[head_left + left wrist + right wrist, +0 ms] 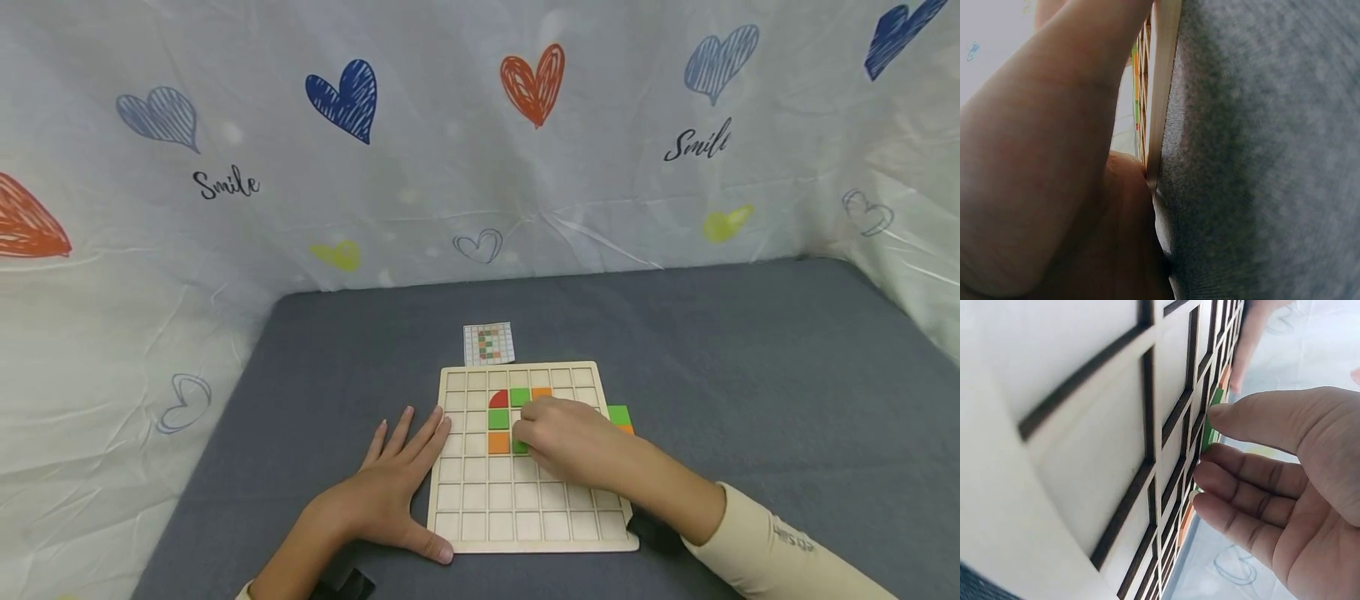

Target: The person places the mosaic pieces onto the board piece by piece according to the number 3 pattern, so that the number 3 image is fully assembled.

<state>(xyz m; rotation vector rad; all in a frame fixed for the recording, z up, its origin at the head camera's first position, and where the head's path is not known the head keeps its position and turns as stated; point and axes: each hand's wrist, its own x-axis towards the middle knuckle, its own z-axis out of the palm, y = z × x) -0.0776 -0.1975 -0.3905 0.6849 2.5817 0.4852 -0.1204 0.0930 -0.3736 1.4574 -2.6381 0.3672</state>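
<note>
A wooden grid board (465,500) lies on the grey cloth. My left hand (393,492) is spread along the board's left edge, thumb near the lower left corner. Over the middle of the grid, my right hand (573,442) pinches a green square tile (1213,419) between thumb and forefinger, at the board's surface. In the cells beside it sit a red quarter-round tile (498,399), a green tile (520,397), another green tile (498,419) and an orange tile (498,442). A second orange tile (542,392) is partly covered by the right hand.
A small printed pattern card (489,343) lies just beyond the board's far edge. At the board's right side are more tiles, a green one (618,414) and an orange one partly behind the right forearm. A white curtain with hearts (450,167) hangs behind the table.
</note>
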